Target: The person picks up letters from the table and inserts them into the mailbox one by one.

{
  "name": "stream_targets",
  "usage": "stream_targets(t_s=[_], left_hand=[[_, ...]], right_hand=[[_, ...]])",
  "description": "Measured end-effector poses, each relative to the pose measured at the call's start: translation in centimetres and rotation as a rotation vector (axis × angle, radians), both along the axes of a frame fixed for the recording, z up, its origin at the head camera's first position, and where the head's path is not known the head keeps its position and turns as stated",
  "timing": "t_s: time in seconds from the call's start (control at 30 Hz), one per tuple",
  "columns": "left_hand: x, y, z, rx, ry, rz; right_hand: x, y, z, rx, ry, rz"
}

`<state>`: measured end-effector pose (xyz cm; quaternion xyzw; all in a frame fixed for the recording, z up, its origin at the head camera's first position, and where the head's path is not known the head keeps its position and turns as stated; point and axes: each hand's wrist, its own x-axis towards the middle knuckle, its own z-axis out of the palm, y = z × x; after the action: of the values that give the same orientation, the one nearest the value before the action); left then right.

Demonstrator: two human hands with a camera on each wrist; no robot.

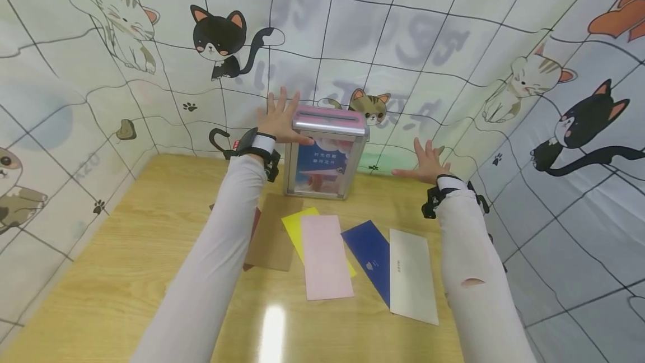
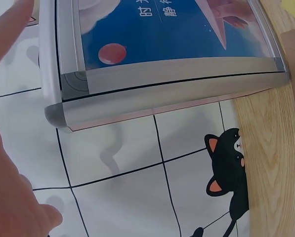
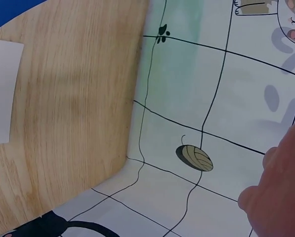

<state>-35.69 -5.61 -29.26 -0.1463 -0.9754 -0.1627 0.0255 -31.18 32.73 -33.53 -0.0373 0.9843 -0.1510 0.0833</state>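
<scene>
A silver-framed box (image 1: 289, 175) with a pink slotted top (image 1: 330, 118) and a blue printed front panel stands upright at the back of the table. Beside its upper left corner is my left hand (image 1: 279, 121), fingers spread; whether it touches the box I cannot tell. In the left wrist view that hand (image 2: 14, 197) shows only in part next to the box's frame (image 2: 162, 94). To the right of the box, my right hand (image 1: 425, 166) is spread apart from it and holds nothing. Part of the right hand (image 3: 278, 197) borders the right wrist view.
Several paper envelopes lie in front of the box: brown (image 1: 274, 234), dark red (image 1: 256, 223), yellow (image 1: 294, 224), pink (image 1: 327, 256), blue (image 1: 368, 251) and cream (image 1: 415, 279). They partly overlap on the wooden table (image 1: 126, 240). A cat-printed curtain (image 1: 312, 32) surrounds the table's back and sides.
</scene>
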Motion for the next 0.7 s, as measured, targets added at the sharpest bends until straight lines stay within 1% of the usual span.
stream_targets(t_s=[0.13, 0.33, 0.47, 0.6, 0.7], left_hand=[[-0.7, -0.1, -0.7, 0.027, 0.011, 0.003], [-1.5, 0.0, -1.7, 0.061, 0.021, 0.006], [-2.1, -0.2, -2.0, 0.085, 0.012, -0.002], [-2.8, -0.1, -2.3, 0.097, 0.038, 0.001], [-3.0, 0.3, -2.6, 0.092, 0.048, 0.011]], right_hand=[[0.0, 0.6, -0.8, 0.005, -0.006, 0.001], [0.5, 1.5, -1.3, -0.017, -0.043, -0.024], [0.7, 1.9, -1.5, -0.035, -0.065, -0.018], [0.9, 1.9, -1.5, -0.039, -0.067, -0.011], [1.2, 2.0, -2.1, -0.057, -0.059, -0.013]])
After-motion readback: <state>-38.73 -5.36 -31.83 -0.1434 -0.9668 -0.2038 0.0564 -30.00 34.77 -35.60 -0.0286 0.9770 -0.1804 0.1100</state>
